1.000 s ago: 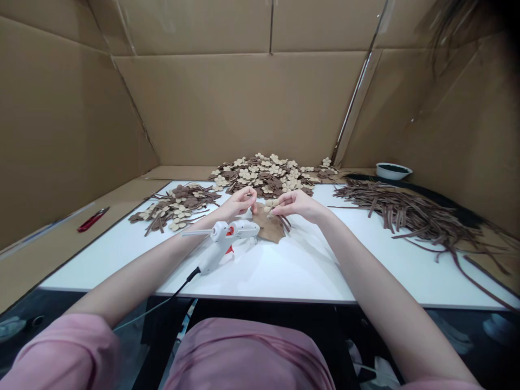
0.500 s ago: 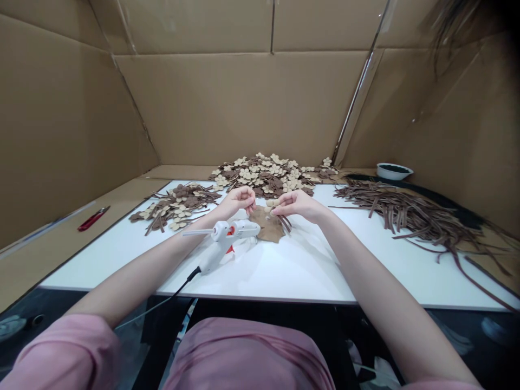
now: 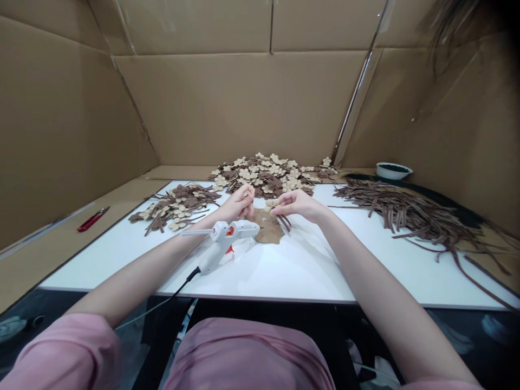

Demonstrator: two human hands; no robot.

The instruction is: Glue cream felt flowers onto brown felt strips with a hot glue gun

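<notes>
My right hand (image 3: 296,205) pinches a cream flower (image 3: 271,205) with brown strips (image 3: 285,222) hanging below it. To its left, my left hand (image 3: 242,202) is closed with fingertips pressed together; whatever it may hold is too small to make out. Beneath both hands lies a tan, irregular piece of material (image 3: 268,230) on the white board. A white glue gun (image 3: 221,241) with a red trigger stands in front of my left wrist, its nozzle side near the tan piece.
Cream and brown flowers are heaped (image 3: 272,176) at the back. Flowers with strips (image 3: 179,206) lie left, brown strips (image 3: 402,211) right. A white dish (image 3: 393,171) stands back right; a red cutter (image 3: 93,219) lies far left. Cardboard walls (image 3: 244,103) surround the board.
My left hand has shifted slightly up and its fingers have drawn closer together. My right hand and the flower have barely moved.
</notes>
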